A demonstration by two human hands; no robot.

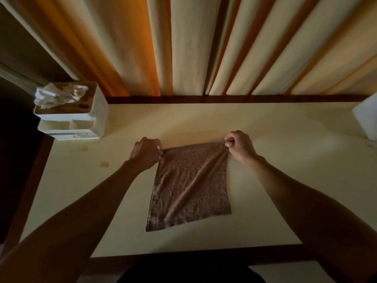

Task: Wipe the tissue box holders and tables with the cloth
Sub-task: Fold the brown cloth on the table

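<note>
Right now the brown cloth (188, 184) lies flat mid-table (275, 123), left hand (145, 153) & right hand (239, 146) each pinching a far corner, w/ the tissue box holder (81, 113) perched at the table's left edge, so a careless swipe could probably knock it off.

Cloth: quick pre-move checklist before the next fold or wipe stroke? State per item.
1. Left hand grips the cloth at its far left corner: ok.
2. Right hand pinches the far right corner: ok.
3. Cloth flat on the table: not ok, a diagonal crease runs across it.
4. Near edge of the cloth fully on the table: ok.
5. Tissue box holder clear of the cloth, at the far left corner: ok.
6. Table stains near the holder wiped: not ok, two marks show.
7. Cloth damp or dry: cannot tell.
</note>
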